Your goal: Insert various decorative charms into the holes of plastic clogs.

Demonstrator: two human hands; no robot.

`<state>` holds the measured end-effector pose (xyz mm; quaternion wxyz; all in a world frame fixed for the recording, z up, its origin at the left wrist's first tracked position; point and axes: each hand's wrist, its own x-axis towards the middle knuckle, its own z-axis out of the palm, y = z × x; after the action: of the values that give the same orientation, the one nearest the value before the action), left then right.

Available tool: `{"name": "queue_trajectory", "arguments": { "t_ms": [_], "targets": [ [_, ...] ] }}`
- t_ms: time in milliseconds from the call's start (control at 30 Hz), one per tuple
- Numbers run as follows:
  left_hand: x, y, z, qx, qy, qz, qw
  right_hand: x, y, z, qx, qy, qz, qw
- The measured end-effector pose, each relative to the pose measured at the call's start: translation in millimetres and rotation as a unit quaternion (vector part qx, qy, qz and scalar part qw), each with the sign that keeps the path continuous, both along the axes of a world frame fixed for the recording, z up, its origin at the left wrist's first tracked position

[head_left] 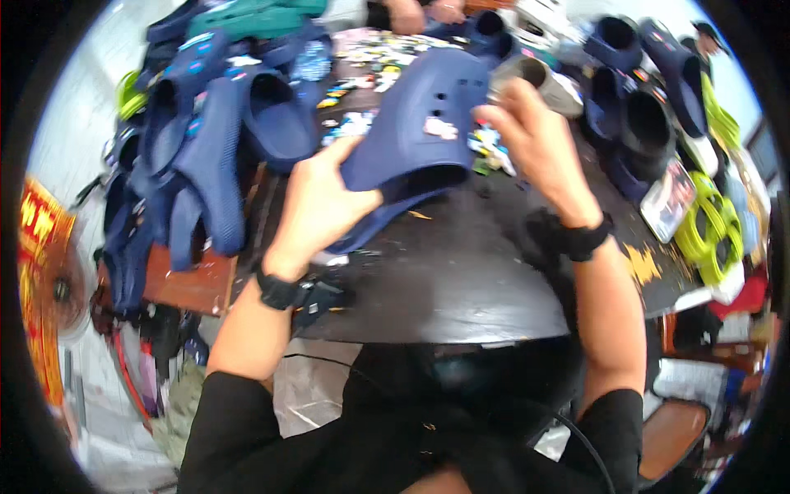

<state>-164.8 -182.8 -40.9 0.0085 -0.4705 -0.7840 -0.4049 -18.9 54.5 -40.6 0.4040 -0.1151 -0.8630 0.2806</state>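
Observation:
A navy blue foam clog (411, 123) is tilted up over the dark table, its toe pointing away from me and its opening toward me. My left hand (317, 202) grips its left side, thumb near the opening's edge. A small pale pink charm (440, 128) sits on the clog's upper, near several holes. My right hand (535, 144) is raised just right of the clog's toe, its fingers curled together and blurred. Whatever may be between those fingertips is hidden. Small colourful charms (490, 148) lie on the table behind the clog.
Navy clogs (206, 156) are piled at the left, and darker clogs (646, 132) stand at the right beside lime-green ones (712, 230). More charms (370, 58) spread across the far table (461, 280). Another person's hands (424, 12) show at the far edge. A fan (62, 288) stands left.

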Motion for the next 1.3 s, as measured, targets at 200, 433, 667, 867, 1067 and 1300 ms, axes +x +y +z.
{"name": "queue_trajectory", "arguments": {
  "t_ms": [200, 433, 667, 867, 1067, 1300],
  "targets": [
    [14, 9, 6, -0.016, -0.007, -0.004, 1.000, -11, -48, -4, 0.109, -0.025, -0.012, 0.994],
    [15, 9, 0, 0.026, 0.031, -0.003, 0.999, -12, -46, -9, 0.203, -0.041, 0.004, 0.978],
    [13, 8, 1, 0.016, 0.014, 0.008, 1.000, -13, -44, -11, 0.204, 0.010, 0.043, 0.978],
    [13, 7, 1, 0.014, 0.015, 0.009, 1.000, -15, -44, -14, 0.197, 0.045, 0.043, 0.978],
    [13, 7, 3, 0.018, 0.021, 0.004, 1.000, -20, -46, -16, 0.180, 0.078, 0.028, 0.980],
    [11, 5, 2, 0.020, 0.001, 0.009, 1.000, -20, -52, -10, 0.196, 0.077, -0.005, 0.978]
  ]
}}
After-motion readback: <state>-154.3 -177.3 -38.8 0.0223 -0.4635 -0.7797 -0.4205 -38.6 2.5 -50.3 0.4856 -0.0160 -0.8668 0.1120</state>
